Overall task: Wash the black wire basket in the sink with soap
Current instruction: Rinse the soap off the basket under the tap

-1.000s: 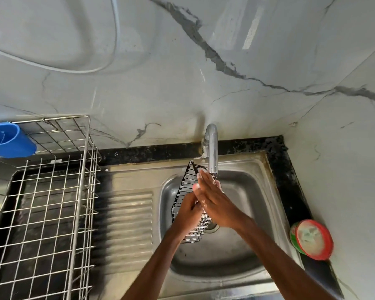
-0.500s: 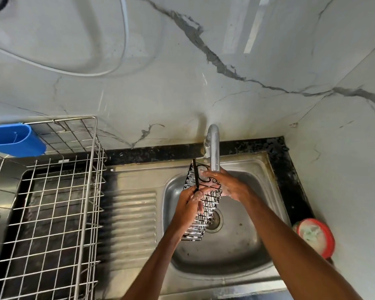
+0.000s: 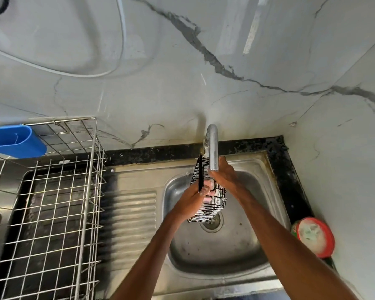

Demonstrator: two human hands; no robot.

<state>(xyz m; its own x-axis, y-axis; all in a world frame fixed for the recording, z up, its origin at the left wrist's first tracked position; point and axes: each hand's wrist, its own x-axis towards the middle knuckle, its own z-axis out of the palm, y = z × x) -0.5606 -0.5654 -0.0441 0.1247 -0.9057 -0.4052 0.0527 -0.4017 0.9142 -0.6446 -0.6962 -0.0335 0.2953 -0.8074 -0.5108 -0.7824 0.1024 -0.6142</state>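
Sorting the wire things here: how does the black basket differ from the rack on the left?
The black basket is dark, narrow and held tilted over the sink by the left hand and right hand; the rack is silver, much larger, and sits untouched beside the sink. Both are open wire grids.

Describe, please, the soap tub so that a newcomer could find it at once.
Start at the steel sink and follow its right edge to the black counter strip against the side wall. The soap tub sits there, near the front right corner of the basin. It is the only round thing around: red rim, whitish contents, lying tilted.
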